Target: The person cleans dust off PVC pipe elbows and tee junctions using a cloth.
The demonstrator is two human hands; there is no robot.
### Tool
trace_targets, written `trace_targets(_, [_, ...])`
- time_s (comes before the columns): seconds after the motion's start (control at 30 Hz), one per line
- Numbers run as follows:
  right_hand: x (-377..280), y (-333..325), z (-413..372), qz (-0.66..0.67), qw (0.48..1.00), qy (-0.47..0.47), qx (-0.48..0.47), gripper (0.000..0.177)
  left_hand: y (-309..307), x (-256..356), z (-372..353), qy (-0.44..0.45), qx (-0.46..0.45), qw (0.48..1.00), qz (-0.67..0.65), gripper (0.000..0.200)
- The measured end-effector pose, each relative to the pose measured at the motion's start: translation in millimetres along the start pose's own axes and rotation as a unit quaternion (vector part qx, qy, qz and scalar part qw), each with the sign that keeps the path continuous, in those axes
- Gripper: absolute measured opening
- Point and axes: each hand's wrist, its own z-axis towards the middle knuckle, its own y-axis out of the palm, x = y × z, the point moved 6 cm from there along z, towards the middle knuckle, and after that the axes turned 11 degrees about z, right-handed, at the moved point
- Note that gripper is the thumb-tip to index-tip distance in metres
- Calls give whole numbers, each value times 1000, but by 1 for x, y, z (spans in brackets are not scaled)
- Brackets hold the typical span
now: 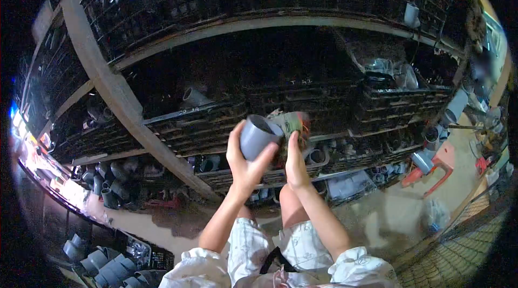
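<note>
My left hand (244,168) is wrapped round a grey plastic pipe fitting (254,141), its open round end tilted up and to the right. Close beside it, my right hand (296,165) is closed on a crumpled greenish cloth (290,122) with red-orange on its right side. The cloth overlaps the rim of the fitting in this view and is partly blurred. Both hands are held out in front of the shelves, above my knees.
Dark shelves hold black crates (404,104), one with clear plastic bags (396,72). Another grey fitting (195,97) lies on the middle shelf. A red plastic stool (440,164) lies on the floor at right. Several grey fittings (110,266) fill a crate at lower left.
</note>
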Motion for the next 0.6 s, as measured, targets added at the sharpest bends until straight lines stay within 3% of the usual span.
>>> trace_targets(0.07, [-10,6,-10,-70,997,-34,-17,57,-5,-9,10,-145,33,987,-56,63])
trace_targets(0.1, [-13,6,-12,-100,994,-43,-22,56,-5,-16,12,-131,36,990,-32,65])
trace_targets(0.2, [-14,1,-2,-99,995,-26,-11,55,-5,5,-14,147,77,983,73,70])
trace_targets(0.27, [-17,2,3,-47,998,-33,-34,55,-3,30,-24,237,33,963,123,73])
trace_targets(0.33, [-21,7,3,12,995,-56,-79,54,-2,15,-12,171,28,984,42,72])
trace_targets(0.4, [-18,6,-14,-82,996,5,-46,54,3,-10,0,-111,23,992,-55,67])
trace_targets(0.43, [-14,5,-9,-115,991,-63,-42,55,6,-14,1,-123,16,991,-56,66])
trace_targets(0.47, [-12,1,-14,-109,993,-37,-21,56,9,-19,-1,-136,10,989,-57,66])
trace_targets(0.53, [-9,-12,-2,8,997,-77,32,52,10,3,-14,16,-11,999,29,66])
trace_targets(0.57, [-10,-13,3,70,997,-1,43,57,14,8,-19,59,-62,995,43,68])
trace_targets(0.6, [-15,-11,3,109,993,41,-9,56,14,10,-19,98,-59,991,67,68])
